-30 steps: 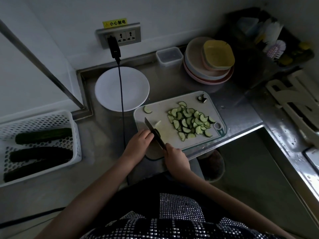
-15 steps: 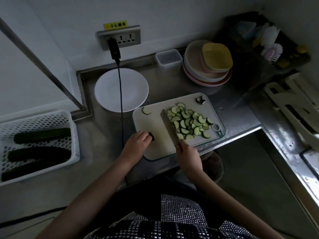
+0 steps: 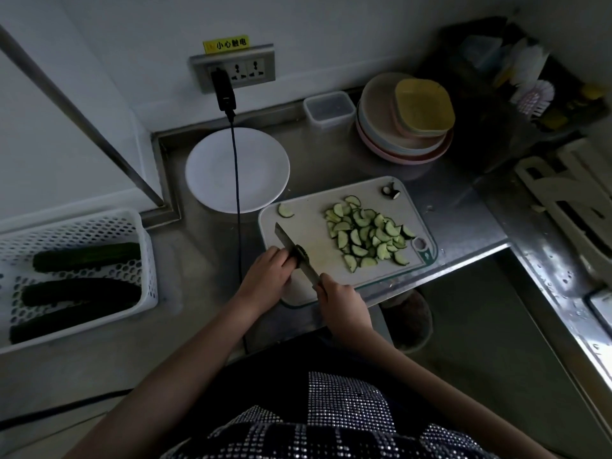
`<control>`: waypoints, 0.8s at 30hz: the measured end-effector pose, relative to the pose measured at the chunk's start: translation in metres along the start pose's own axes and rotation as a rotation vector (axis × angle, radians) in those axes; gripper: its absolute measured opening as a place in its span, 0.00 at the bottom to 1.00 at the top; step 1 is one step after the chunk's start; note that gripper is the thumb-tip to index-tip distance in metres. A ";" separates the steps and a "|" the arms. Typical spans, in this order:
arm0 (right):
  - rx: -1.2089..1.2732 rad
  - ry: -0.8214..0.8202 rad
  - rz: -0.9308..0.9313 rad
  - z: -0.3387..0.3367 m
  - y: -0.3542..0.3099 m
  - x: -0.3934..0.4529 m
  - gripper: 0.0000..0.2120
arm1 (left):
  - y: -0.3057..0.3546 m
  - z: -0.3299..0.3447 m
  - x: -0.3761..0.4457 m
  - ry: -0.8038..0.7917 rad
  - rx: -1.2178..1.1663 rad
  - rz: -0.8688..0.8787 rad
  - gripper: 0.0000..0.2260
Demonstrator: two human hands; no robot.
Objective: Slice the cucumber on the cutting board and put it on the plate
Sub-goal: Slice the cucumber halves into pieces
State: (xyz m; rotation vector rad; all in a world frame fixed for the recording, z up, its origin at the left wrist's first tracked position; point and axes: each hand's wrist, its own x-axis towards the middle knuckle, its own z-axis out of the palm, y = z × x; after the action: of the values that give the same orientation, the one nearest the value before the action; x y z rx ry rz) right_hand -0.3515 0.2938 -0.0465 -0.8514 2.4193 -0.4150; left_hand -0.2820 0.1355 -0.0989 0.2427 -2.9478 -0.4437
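Gripping the knife (image 3: 299,260) handle, the right hand (image 3: 342,301) has swung the blade back from the slice pile (image 3: 367,236) onto the cucumber stub (image 3: 303,255), which the left hand (image 3: 270,273) pinches just left of the blade. Only 1 short stub remains, so slicing looks nearly done. Its long axis is too hidden to judge; the blade points up-left.

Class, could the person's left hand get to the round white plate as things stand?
Probably not at once: the left hand holds the dark cucumber stub against the knife blade. Once freed, the way to the round white plate looks open, though a black cable crosses it.
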 end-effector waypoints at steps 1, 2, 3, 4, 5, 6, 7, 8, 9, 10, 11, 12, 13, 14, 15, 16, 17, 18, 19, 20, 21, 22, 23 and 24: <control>-0.008 0.002 0.000 0.000 -0.001 0.000 0.11 | 0.000 0.000 0.000 -0.001 -0.001 0.001 0.16; -0.010 0.005 0.002 0.000 -0.001 0.000 0.11 | 0.000 -0.001 0.001 -0.014 -0.007 -0.007 0.15; -0.011 0.006 0.005 0.000 -0.002 -0.001 0.11 | -0.001 0.000 0.001 -0.012 -0.013 -0.012 0.13; -0.015 0.008 0.008 -0.001 -0.003 0.000 0.11 | -0.001 -0.001 0.001 -0.017 -0.020 -0.019 0.13; -0.022 0.007 0.010 -0.001 -0.003 0.000 0.11 | -0.001 0.000 0.001 -0.018 -0.019 -0.020 0.14; -0.029 0.006 0.010 -0.001 -0.003 0.000 0.11 | -0.001 -0.001 0.001 -0.020 -0.015 -0.019 0.13; -0.033 0.006 0.009 0.000 -0.003 0.000 0.11 | -0.001 0.000 0.001 -0.018 -0.014 -0.014 0.12; -0.032 0.006 0.009 0.001 -0.003 0.001 0.11 | -0.001 -0.001 0.001 -0.021 -0.018 -0.014 0.13; -0.029 0.005 0.011 0.001 -0.004 0.000 0.11 | -0.001 -0.001 0.001 -0.017 -0.024 -0.009 0.15; -0.029 0.003 0.014 0.002 -0.004 0.000 0.10 | -0.001 -0.001 0.002 -0.021 -0.028 -0.012 0.15; -0.029 -0.001 0.019 0.003 -0.005 0.000 0.10 | 0.000 -0.002 0.002 -0.014 -0.029 -0.013 0.13; -0.027 -0.004 0.024 0.003 -0.005 0.000 0.10 | 0.000 -0.003 0.002 -0.016 -0.031 -0.017 0.11; -0.021 -0.006 0.031 0.004 -0.006 0.000 0.10 | 0.001 -0.003 0.002 -0.004 -0.035 -0.018 0.11; -0.010 -0.010 0.038 0.005 -0.006 0.001 0.10 | 0.002 -0.003 0.003 -0.004 -0.040 -0.019 0.13; 0.003 -0.015 0.047 0.006 -0.007 0.002 0.10 | 0.002 -0.003 0.003 -0.002 -0.045 -0.019 0.14; 0.016 -0.024 0.056 0.007 -0.007 0.003 0.09 | 0.002 -0.004 0.004 -0.001 -0.041 -0.016 0.13; 0.025 -0.040 0.068 0.007 -0.007 0.004 0.08 | 0.002 -0.003 0.004 0.002 -0.029 -0.007 0.11; 0.028 -0.058 0.077 0.008 -0.006 0.004 0.07 | 0.002 -0.003 0.003 -0.002 -0.017 -0.006 0.10; 0.029 -0.074 0.084 0.008 -0.005 0.005 0.07 | 0.001 -0.002 0.003 -0.007 -0.008 0.000 0.12; 0.027 -0.080 0.085 0.009 -0.005 0.005 0.07 | 0.001 -0.001 0.003 -0.009 0.004 0.001 0.14; 0.024 -0.081 0.085 0.009 -0.005 0.006 0.07 | 0.000 -0.001 0.003 -0.001 0.013 0.001 0.14; 0.018 -0.079 0.083 0.009 -0.004 0.006 0.08 | 0.000 -0.001 0.003 -0.001 0.020 -0.001 0.14; 0.012 -0.075 0.081 0.008 -0.005 0.005 0.08 | 0.000 0.001 0.002 0.003 0.027 -0.005 0.14; 0.007 -0.068 0.077 0.008 -0.004 0.005 0.09 | -0.001 0.002 0.001 0.001 0.029 -0.015 0.13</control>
State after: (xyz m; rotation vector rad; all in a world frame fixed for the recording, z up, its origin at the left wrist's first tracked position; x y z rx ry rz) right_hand -0.3479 0.2864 -0.0531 -0.7546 2.3777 -0.3594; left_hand -0.2828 0.1348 -0.1011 0.2691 -2.9548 -0.4027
